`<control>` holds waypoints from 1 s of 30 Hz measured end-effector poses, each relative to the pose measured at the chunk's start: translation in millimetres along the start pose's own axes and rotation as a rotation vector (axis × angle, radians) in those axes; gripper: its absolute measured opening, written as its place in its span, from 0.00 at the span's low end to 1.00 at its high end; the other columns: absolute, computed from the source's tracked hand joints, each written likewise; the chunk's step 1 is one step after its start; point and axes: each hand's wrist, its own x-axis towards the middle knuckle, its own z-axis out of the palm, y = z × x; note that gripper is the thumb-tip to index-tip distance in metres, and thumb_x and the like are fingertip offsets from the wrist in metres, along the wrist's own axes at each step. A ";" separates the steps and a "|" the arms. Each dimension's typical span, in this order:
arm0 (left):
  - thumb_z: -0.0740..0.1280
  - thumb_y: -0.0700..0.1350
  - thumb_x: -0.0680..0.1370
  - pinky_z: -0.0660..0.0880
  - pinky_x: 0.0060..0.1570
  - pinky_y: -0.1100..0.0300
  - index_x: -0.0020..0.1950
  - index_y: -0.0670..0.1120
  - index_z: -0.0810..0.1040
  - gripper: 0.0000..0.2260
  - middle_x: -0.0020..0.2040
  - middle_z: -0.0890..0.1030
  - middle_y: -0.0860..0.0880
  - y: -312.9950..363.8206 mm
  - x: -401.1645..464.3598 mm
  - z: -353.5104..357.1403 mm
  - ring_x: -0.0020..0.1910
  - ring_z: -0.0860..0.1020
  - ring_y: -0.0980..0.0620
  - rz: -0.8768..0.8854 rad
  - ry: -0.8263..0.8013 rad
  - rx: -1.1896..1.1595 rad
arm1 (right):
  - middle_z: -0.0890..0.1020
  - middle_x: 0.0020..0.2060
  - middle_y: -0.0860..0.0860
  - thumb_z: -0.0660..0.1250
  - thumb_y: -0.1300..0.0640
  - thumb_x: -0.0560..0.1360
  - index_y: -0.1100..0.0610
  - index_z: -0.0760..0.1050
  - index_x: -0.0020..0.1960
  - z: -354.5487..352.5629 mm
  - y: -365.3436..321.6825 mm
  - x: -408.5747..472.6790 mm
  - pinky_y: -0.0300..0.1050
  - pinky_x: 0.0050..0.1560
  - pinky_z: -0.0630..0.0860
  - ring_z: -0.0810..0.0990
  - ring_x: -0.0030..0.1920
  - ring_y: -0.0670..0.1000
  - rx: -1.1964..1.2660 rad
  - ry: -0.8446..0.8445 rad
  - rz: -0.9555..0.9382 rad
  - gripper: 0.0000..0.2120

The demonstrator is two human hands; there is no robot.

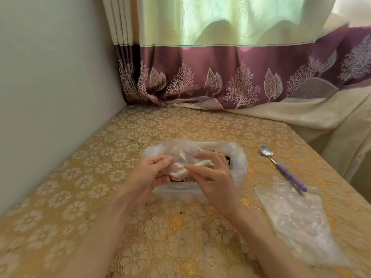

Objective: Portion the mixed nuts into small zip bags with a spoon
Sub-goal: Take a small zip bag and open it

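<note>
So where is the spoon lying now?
In the head view, the spoon lies untouched on the table's right side, beside the big plastic bag, its purple handle end resting on flat clear bags.

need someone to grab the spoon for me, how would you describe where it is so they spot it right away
On the table with the gold floral cloth, look right of the hands, beyond the crinkled plastic bag of nuts. The spoon lies there bowl-up. It is the only metal thing, with a purple handle whose end rests on the flat clear bags.

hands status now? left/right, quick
Left hand: pinching the small clear bag.
Right hand: pinching the same bag's other side; spoon untouched.
</note>
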 end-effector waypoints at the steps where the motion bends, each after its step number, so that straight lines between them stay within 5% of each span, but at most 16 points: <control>1: 0.65 0.40 0.76 0.77 0.31 0.65 0.46 0.42 0.83 0.07 0.37 0.84 0.47 -1.8 -1.0 -1.0 0.33 0.80 0.55 0.026 0.022 -0.011 | 0.79 0.53 0.56 0.71 0.60 0.72 0.56 0.84 0.51 1.3 0.4 -1.3 0.52 0.44 0.79 0.74 0.55 0.58 0.003 -0.002 -0.003 0.09; 6: 0.67 0.37 0.74 0.79 0.42 0.64 0.49 0.44 0.83 0.07 0.43 0.85 0.46 -7.9 -14.9 13.3 0.42 0.83 0.51 0.248 0.176 0.074 | 0.79 0.43 0.54 0.67 0.54 0.73 0.58 0.84 0.46 2.8 -4.2 -5.0 0.52 0.47 0.74 0.71 0.49 0.51 -0.110 0.138 -0.035 0.10; 13: 0.72 0.45 0.70 0.77 0.44 0.67 0.42 0.56 0.84 0.05 0.41 0.85 0.52 -2.6 -33.0 41.8 0.42 0.83 0.53 0.437 0.177 0.148 | 0.84 0.38 0.46 0.66 0.51 0.74 0.55 0.83 0.39 -7.4 -18.9 -5.2 0.51 0.59 0.64 0.81 0.47 0.51 -0.308 0.274 -0.098 0.11; 15: 0.72 0.47 0.69 0.76 0.42 0.68 0.42 0.56 0.84 0.05 0.40 0.84 0.52 -1.2 -35.7 43.9 0.41 0.83 0.53 0.466 0.174 0.137 | 0.84 0.40 0.48 0.66 0.52 0.74 0.58 0.83 0.43 -8.2 -20.2 -5.2 0.52 0.58 0.70 0.81 0.49 0.50 -0.256 0.233 -0.124 0.11; 19: 0.71 0.45 0.70 0.77 0.41 0.67 0.41 0.53 0.83 0.03 0.39 0.84 0.53 -4.0 -39.1 48.7 0.39 0.82 0.56 0.550 0.210 0.243 | 0.83 0.42 0.51 0.67 0.54 0.75 0.61 0.81 0.49 -8.9 -25.1 -5.0 0.42 0.40 0.79 0.81 0.40 0.47 0.095 0.130 0.052 0.11; 25: 0.72 0.40 0.72 0.73 0.39 0.73 0.42 0.51 0.81 0.06 0.39 0.82 0.56 -14.2 -41.0 55.6 0.40 0.80 0.62 0.651 0.264 0.480 | 0.84 0.40 0.46 0.68 0.54 0.74 0.53 0.81 0.47 -11.5 -32.8 -5.8 0.38 0.44 0.79 0.83 0.41 0.43 0.409 0.069 0.380 0.05; 30: 0.72 0.40 0.71 0.73 0.42 0.73 0.46 0.46 0.82 0.04 0.42 0.80 0.56 -16.1 -39.3 53.4 0.43 0.79 0.63 0.719 0.255 0.657 | 0.85 0.42 0.46 0.67 0.60 0.76 0.50 0.83 0.47 -11.0 -32.8 -4.1 0.39 0.45 0.80 0.83 0.43 0.43 0.458 0.023 0.459 0.08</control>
